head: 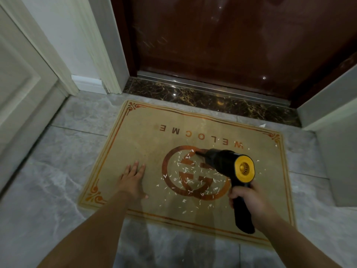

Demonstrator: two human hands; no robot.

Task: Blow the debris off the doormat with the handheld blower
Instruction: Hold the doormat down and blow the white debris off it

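White paper-like debris [190, 177] scattered thick over the round emblem [195, 173] at the doormat [135, 132] centre; a few flecks beyond the emblem toward the door [231, 35] side and near edge. Little or nothing cleared yet, by the look. Handheld blower [229, 167] gripped at the handle by right hand [245, 198], nozzle aimed low at the emblem's far rim. Left hand [133, 180] flat, fingers spread, pressing mat left of emblem. Most of the blowing left to do.

Tan doormat [135, 151] lies flat, strewn with white debris [190, 179]; black-and-yellow blower [229, 163] points its nozzle above it.
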